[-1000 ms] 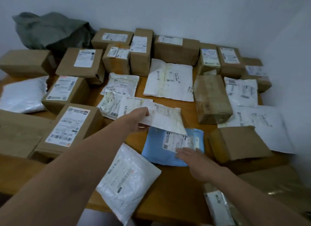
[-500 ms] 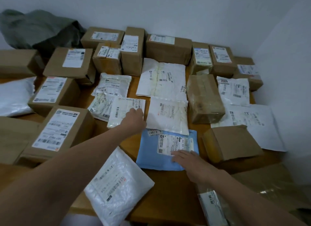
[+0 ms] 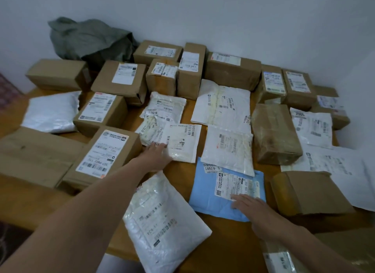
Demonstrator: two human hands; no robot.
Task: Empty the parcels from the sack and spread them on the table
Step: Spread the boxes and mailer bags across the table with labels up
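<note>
Several brown boxes and white mailer bags cover the wooden table (image 3: pixel 223 242). The crumpled grey-green sack (image 3: pixel 89 39) lies against the wall at the back left. My left hand (image 3: pixel 156 153) rests flat on the near corner of a white mailer (image 3: pixel 182 140) in the middle of the table. To its right lies another white mailer (image 3: pixel 228 149), overlapping a blue envelope (image 3: pixel 211 199). My right hand (image 3: pixel 253 208) presses flat on the blue envelope's near right part, fingers spread.
A padded white bag (image 3: pixel 164 222) lies at the near edge between my arms. A brown box (image 3: pixel 274 134) and a brown paper parcel (image 3: pixel 308 193) stand right of the envelope. A labelled box (image 3: pixel 101 155) sits left of my left arm. White walls close the back and right.
My left hand laid down the white mailer it had held above the blue envelope, then shifted left onto the neighbouring white mailer. My right hand stayed on the blue envelope.
</note>
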